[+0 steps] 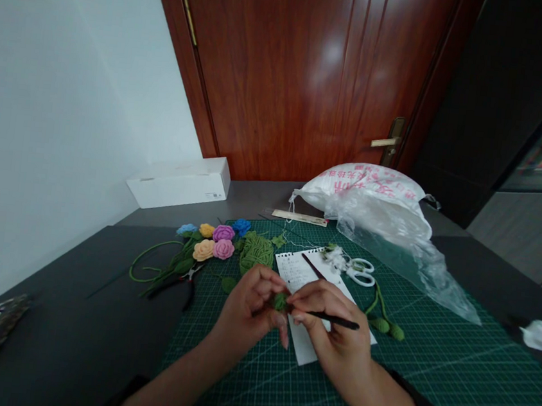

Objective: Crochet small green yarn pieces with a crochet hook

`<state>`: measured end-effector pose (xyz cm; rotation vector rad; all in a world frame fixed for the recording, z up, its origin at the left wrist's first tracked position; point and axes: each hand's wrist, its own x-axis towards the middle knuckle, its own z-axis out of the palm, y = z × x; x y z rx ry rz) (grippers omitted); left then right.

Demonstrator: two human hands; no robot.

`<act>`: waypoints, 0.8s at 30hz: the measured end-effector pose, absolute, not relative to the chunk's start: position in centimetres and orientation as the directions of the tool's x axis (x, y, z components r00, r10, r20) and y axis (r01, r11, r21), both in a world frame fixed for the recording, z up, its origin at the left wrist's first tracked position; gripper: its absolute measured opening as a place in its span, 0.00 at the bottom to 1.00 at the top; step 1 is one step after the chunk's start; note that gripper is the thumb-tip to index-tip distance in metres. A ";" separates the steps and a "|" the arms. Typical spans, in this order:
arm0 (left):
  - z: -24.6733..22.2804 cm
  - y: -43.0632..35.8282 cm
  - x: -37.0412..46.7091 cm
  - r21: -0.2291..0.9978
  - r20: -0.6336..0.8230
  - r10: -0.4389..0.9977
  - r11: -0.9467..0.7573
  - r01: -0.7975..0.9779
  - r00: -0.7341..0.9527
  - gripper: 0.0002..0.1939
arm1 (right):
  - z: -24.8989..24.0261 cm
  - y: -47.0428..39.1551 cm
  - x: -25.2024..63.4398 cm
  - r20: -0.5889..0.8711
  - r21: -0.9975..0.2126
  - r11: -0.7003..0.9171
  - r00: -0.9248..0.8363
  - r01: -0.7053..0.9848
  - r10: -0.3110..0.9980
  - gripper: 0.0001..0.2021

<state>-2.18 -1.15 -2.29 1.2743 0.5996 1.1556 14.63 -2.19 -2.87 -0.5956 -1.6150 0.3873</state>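
Observation:
Between my two hands is a small green crocheted piece (280,301), pinched in the fingers of my left hand (250,304). My right hand (337,313) is closed on a dark-handled crochet hook (343,322), with its fingertips against the piece; the hook's tip is hidden. Just behind my left hand sits a ball of green yarn (256,253). Beneath my right hand lies a spiral-torn sheet of paper (303,354) with handwriting, and a dark pen (311,265) rests across it.
Crocheted flowers (223,233) and black-handled pliers (190,275) lie at left. White-handled scissors (361,274) and green crocheted buds (388,328) are at right on the green cutting mat (432,375). Behind stand a white box (180,184) and a stuffed plastic bag (374,188).

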 end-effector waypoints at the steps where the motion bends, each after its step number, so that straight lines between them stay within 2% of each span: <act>1: -2.1 -1.0 -2.2 0.928 0.215 0.888 -0.056 -0.368 0.407 0.15 | -2.8 -2.3 14.8 0.819 -0.557 0.816 -0.059 0.157 0.570 0.05; 6: -2.1 -0.7 -3.0 0.852 0.093 0.798 0.246 -0.462 0.596 0.10 | -2.6 -2.6 15.5 0.853 -0.466 0.866 -0.169 0.182 0.495 0.09; 12: -2.0 -0.7 -3.5 0.831 0.038 0.744 0.347 -0.434 0.668 0.10 | -2.5 -2.6 16.3 0.858 -0.386 0.906 -0.293 0.173 0.421 0.11; 15: -1.7 -0.7 -3.6 0.839 0.014 0.724 0.367 -0.402 0.689 0.11 | -2.5 -2.8 16.4 0.851 -0.407 0.899 -0.290 0.161 0.438 0.11; 20: -1.9 -0.7 -3.8 0.838 0.016 0.691 0.385 -0.387 0.723 0.13 | -2.2 -3.2 16.0 0.817 -0.512 0.853 -0.250 0.096 0.519 0.08; 24: -2.4 -1.2 -3.5 0.838 0.004 0.727 0.373 -0.400 0.686 0.15 | -2.5 -2.9 15.4 0.787 -0.573 0.818 -0.243 0.052 0.567 0.07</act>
